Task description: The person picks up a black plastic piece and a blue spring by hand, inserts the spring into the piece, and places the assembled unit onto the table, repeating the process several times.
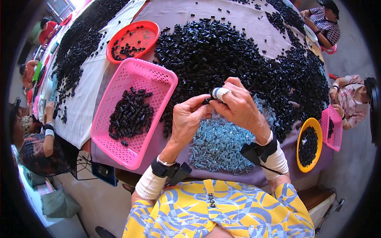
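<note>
Black small part (206,100) sits between the fingertips of both hands, raised over the near edge of a big heap of black pieces (206,51). The left hand (187,119) is nearly closed, thumb and forefinger pinched together at the part. The right hand (238,104) also pinches there, its fingers curled and one wrapped in a white band with blue stripes (220,93); exactly which fingertips bear on the part is hard to tell.

Pale blue coiled pieces (222,146) lie in a pile below the hands, touching the black heap. Left of the hands, a pink lattice basket (152,75) holds more black pieces, with a red tray (137,35) just beyond it. A yellow bowl (310,123) of dark pieces stands at the right edge, beside a smaller pink basket (337,133). Pinkish cloth (166,16) covers the table; other people sit along both sides.

Both forearms come up from the lower edge and converge, wrists bent inward. Each wears a white knitted cuff (151,183) and a black strap (160,169), above a yellow patterned shirt (222,210).
</note>
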A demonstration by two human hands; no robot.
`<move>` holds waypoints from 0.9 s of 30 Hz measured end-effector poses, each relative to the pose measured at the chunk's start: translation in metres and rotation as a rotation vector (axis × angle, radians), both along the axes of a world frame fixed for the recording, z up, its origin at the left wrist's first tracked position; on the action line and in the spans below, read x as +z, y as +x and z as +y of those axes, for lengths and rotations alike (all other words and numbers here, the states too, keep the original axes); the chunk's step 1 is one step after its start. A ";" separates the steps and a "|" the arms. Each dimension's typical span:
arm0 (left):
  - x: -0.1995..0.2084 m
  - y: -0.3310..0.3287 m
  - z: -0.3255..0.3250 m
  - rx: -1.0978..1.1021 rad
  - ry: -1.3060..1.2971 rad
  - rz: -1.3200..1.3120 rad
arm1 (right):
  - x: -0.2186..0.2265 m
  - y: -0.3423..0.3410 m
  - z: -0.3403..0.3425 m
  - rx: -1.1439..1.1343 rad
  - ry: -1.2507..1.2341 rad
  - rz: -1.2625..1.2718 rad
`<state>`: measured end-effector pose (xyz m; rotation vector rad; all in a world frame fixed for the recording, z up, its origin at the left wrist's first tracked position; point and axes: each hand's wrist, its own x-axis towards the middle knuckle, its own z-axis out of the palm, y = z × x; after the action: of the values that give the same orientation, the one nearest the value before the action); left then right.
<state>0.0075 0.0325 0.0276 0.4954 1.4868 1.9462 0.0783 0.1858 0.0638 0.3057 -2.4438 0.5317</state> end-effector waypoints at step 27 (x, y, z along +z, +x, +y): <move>-0.010 0.004 0.003 0.024 -0.055 0.149 | -0.005 0.004 -0.001 -0.056 0.104 -0.145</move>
<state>0.0114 0.0359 0.0179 0.6123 1.6416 1.9162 0.0824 0.1850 0.0588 0.2475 -2.6178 0.4160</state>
